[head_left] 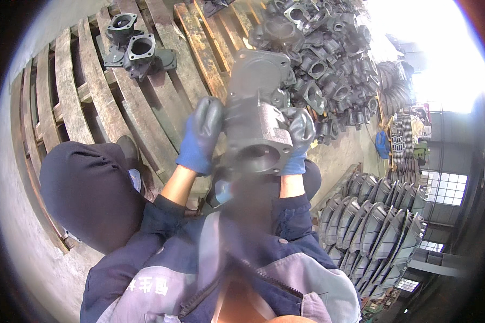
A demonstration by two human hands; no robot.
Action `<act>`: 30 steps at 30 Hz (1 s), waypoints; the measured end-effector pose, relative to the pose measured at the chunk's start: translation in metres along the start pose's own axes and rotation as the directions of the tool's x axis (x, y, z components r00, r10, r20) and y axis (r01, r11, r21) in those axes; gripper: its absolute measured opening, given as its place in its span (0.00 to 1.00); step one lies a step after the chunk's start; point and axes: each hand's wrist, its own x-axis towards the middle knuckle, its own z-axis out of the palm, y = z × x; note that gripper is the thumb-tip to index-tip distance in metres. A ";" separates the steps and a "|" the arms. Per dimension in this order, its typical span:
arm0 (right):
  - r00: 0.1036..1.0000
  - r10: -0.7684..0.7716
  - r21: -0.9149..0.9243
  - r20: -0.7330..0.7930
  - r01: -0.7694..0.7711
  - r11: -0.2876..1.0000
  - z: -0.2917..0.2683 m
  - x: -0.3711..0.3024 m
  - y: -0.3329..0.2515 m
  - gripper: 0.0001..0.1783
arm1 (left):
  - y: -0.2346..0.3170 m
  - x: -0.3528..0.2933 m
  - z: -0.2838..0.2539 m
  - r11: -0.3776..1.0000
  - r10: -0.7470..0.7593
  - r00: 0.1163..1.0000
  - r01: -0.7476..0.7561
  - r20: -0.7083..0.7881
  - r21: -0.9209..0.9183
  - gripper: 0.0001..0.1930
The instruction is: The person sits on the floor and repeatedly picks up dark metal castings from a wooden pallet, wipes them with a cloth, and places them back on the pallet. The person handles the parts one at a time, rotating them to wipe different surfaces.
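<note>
One wooden pallet (91, 91) fills the left of the view, its slats bending toward the rim. To the upper right, a pile of dark castings (328, 70) lies heaped, too many and too tangled to count. Lower right, rows of curved grey parts (372, 226) stand stacked. Two loose castings (134, 48) sit on the pallet, touching each other. One casting (256, 118) is held up between both gloved hands, its round bore facing the camera. The left hand (202, 134) and right hand (299, 137) press its sides, fingers (210, 116) curled around it.
</note>
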 end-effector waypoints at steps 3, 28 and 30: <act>0.977 0.215 0.322 -0.005 -0.202 0.925 0.003 0.002 -0.029 0.23 | 0.007 -0.001 -0.003 0.984 -0.164 0.984 0.168 0.076 -0.053 0.13; 0.904 -0.414 -0.243 0.109 0.428 0.870 0.019 0.012 -0.061 0.34 | 0.041 0.013 -0.016 0.955 -0.258 0.958 0.273 0.126 -0.119 0.15; 0.951 -0.292 -0.181 0.101 0.306 0.935 0.023 0.013 -0.045 0.35 | 0.037 0.013 -0.019 0.916 -0.344 0.926 0.368 0.157 -0.162 0.16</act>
